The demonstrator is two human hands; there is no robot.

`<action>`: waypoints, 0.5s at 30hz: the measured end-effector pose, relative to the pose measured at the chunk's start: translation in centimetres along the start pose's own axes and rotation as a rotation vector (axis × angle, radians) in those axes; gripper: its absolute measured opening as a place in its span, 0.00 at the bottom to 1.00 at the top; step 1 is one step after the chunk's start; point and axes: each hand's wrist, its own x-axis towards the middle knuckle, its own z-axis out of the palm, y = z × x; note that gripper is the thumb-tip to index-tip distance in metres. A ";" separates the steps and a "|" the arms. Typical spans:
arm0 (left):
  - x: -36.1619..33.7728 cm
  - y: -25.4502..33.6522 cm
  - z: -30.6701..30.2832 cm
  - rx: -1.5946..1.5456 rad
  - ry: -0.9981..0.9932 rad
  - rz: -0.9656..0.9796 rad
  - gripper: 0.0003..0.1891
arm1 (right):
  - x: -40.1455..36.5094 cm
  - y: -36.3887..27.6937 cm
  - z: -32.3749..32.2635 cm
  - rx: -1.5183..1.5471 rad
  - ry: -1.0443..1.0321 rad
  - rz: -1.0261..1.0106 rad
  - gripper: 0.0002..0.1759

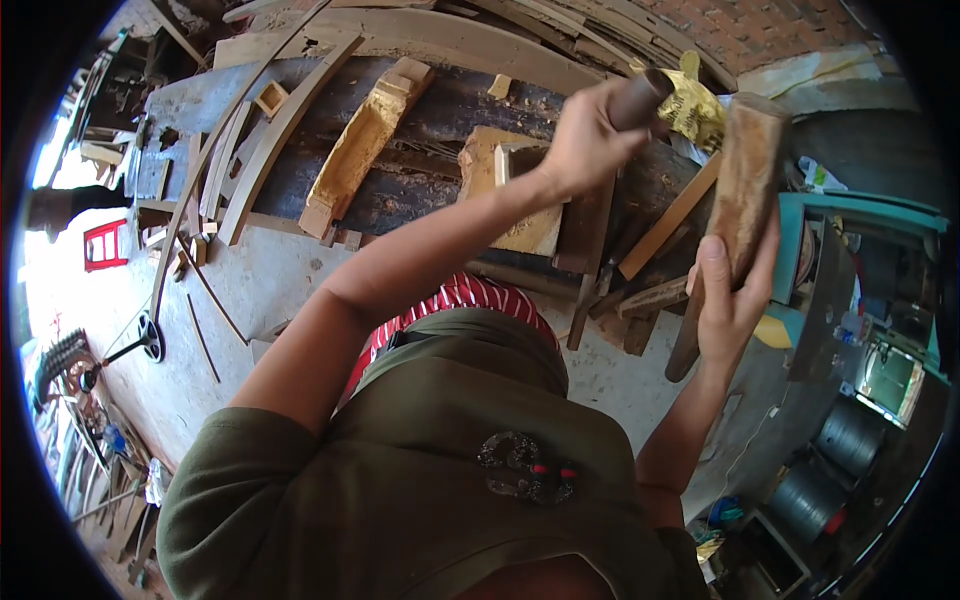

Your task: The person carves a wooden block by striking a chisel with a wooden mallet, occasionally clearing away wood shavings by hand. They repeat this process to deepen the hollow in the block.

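The biggest thing before me is the long dark workbench [440, 105], littered with curved wooden strips [270, 150] and offcuts. At its far end stands a teal cabinet [865, 215], open at the front; what sits on its shelves is too blurred for me to tell. Below it on the floor are two grey drums [848, 436], seen from the side, so I cannot say what is in them. On the bench lies a pale carved length of wood [362, 142], and near it a small square wooden frame [270, 97], hollow, with nothing in it that I can see. My right hand [728, 298] is closed round the lower end of an upright wooden block [748, 175], fingers wrapped behind and thumb along its front, held up in the air beside the bench. My left hand [588, 135] is raised over the bench, fingers curled tight round a dark brown cylinder [640, 98]; whether it is hollow I cannot tell. Just behind it sits a crumpled yellow bag [697, 110], its contents hidden.
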 end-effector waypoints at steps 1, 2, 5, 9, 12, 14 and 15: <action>0.6 0.7 -0.6 0.080 -0.006 -0.060 0.14 | -0.2 -0.2 -0.3 0.078 -0.006 0.095 0.42; 1.0 1.6 -1.1 0.070 -0.038 -0.151 0.16 | -0.3 -0.4 -0.6 0.160 -0.013 0.187 0.42; 0.5 1.5 -0.9 0.083 -0.001 -0.129 0.21 | -0.5 0.4 -0.2 0.024 0.008 0.070 0.43; -0.4 0.9 0.3 0.114 0.002 -0.026 0.21 | -0.7 0.3 0.2 0.009 -0.015 0.063 0.44; -1.3 0.9 1.0 0.129 -0.003 -0.022 0.20 | -0.4 -2.7 0.4 0.195 0.096 -0.007 0.37; -2.0 1.6 1.5 0.241 0.009 0.014 0.21 | 0.0 -3.4 0.0 0.253 0.164 -0.134 0.36; -2.5 2.0 1.4 0.272 -0.054 -0.087 0.21 | -0.1 -3.2 0.3 0.239 0.189 -0.151 0.36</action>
